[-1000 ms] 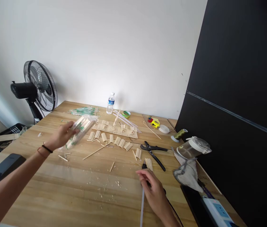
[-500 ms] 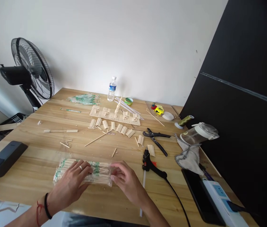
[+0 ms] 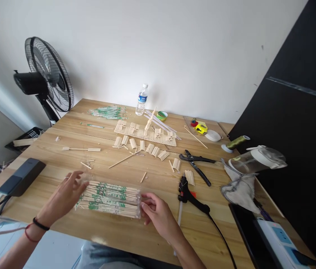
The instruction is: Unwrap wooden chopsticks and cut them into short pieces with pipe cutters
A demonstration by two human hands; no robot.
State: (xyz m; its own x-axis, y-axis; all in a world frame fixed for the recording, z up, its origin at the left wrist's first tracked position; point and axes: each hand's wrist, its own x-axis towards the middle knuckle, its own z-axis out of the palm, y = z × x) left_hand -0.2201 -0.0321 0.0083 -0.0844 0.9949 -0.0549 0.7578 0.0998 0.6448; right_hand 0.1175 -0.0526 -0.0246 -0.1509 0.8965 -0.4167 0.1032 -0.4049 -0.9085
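Observation:
A clear plastic pack of wooden chopsticks (image 3: 109, 198) with green print lies lengthwise on the wooden table (image 3: 62, 168) near its front edge. My left hand (image 3: 66, 194) rests against the pack's left end, fingers curled round the plastic. My right hand (image 3: 158, 215) pinches the pack's right end. A black glue gun (image 3: 190, 194) lies just right of my right hand, its cable running toward me.
Short glued stick bundles (image 3: 149, 147) and a flat stick panel (image 3: 143, 134) sit mid-table. Black pliers (image 3: 195, 164), a water bottle (image 3: 141, 100), another chopstick pack (image 3: 106, 111), a thread spool (image 3: 234, 142), a jar on cloth (image 3: 255, 160), a dark device (image 3: 20, 176) and a fan (image 3: 44, 76) surround them.
The pack came from my raised left hand down to the table's front. My left hand slid from its top to its left end. The view has shifted left.

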